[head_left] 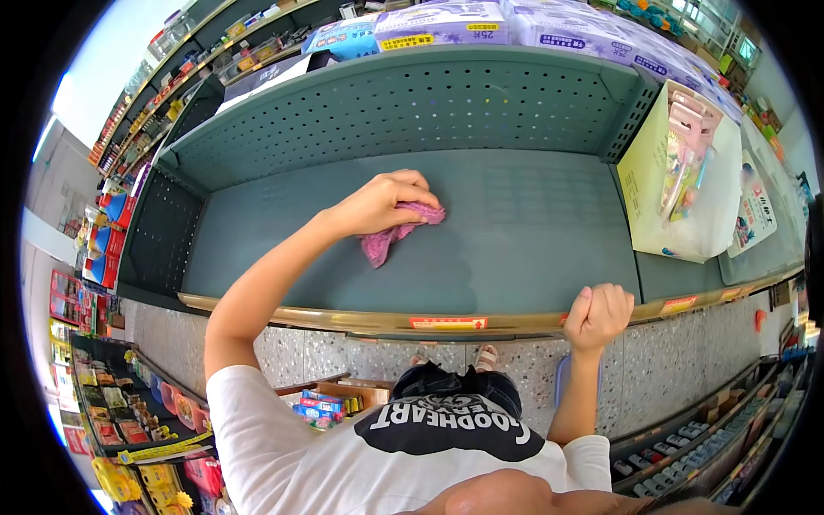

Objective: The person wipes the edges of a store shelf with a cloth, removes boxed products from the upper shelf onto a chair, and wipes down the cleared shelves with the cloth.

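Observation:
A crumpled pink cloth (pixel 390 237) lies under the curled fingers of my left hand (pixel 386 202), pressed on the grey-green metal shelf (pixel 532 232) left of its middle. Part of the cloth hangs out below the palm toward the front. The shelf surface looks darker and damp around the cloth, and lighter to the right. My right hand (pixel 599 316) is closed in a fist over the shelf's front edge, near the right divider. Nothing shows inside that fist.
A price strip (pixel 448 324) runs along the front edge. A perforated panel (pixel 395 112) stands behind. At the right are a pale box (pixel 678 180) and a clear plastic container (pixel 760 206). Purple packs (pixel 442 24) sit beyond the panel. A lower shelf rack (pixel 137 403) stands at left.

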The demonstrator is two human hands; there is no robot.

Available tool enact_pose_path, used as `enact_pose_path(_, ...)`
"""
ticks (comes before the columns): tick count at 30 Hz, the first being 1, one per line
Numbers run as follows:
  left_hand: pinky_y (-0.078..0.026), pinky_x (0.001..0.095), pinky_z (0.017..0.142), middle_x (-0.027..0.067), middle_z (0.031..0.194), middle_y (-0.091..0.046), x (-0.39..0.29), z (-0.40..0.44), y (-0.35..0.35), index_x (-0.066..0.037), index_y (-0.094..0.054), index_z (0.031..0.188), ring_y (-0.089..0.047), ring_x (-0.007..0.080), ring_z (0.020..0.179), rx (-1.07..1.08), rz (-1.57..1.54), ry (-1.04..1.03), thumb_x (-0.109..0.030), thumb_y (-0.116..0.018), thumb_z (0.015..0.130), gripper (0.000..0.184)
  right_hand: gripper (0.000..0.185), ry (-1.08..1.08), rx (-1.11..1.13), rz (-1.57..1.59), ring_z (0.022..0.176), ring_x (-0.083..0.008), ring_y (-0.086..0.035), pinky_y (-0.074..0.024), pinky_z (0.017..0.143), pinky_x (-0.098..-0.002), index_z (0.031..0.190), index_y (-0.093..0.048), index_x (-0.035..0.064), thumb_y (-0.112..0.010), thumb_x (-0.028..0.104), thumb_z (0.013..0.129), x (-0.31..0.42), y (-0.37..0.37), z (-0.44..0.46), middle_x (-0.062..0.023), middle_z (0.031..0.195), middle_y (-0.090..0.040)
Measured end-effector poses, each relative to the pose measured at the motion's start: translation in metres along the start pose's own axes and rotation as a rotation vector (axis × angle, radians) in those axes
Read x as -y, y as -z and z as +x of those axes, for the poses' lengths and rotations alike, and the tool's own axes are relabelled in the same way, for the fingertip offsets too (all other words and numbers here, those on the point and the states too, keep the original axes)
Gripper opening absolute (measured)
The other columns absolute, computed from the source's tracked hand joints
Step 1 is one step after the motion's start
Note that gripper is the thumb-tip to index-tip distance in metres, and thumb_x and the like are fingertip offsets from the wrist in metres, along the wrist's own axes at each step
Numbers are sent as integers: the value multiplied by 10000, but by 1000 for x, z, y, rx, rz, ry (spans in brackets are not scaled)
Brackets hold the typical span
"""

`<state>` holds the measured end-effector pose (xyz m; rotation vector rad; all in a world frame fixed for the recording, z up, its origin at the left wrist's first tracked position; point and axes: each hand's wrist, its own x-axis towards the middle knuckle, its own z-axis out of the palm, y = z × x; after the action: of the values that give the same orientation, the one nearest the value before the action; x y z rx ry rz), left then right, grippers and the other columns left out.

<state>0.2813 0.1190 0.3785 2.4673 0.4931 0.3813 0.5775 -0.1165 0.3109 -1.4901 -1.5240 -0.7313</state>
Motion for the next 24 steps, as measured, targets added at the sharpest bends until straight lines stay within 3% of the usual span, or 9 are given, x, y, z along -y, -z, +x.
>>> enact_pose_path(10,-509,374,866,101,1060,-637,-6,1,-7,-64,-723,1098,-622,278,969,7,31,-25,-41,-729,809,289,217,17,-1,-15,558,-266,-429,-299,579,-391,617,-452,58,-589,50,786,-1,0,0,-82,614,-436)
enact_pose_path(21,-512,368,860,110,1040,-640,-11,-105,25,-56,-728,1082,-616,289,972,-13,86,113,-9,-712,772,314,213,-5,30,-9,582,-280,-431,-296,598,-395,641,-465,30,-547,25,838,3,2,0,-102,634,-476)
enact_pose_path(24,-513,367,850,111,1023,-641,-3,-125,33,-46,-730,1076,-617,289,959,-44,87,185,0,-723,755,324,206,2,8,-21,563,-273,-421,-290,584,-397,620,-447,46,-570,27,783,3,0,1,-84,615,-440)
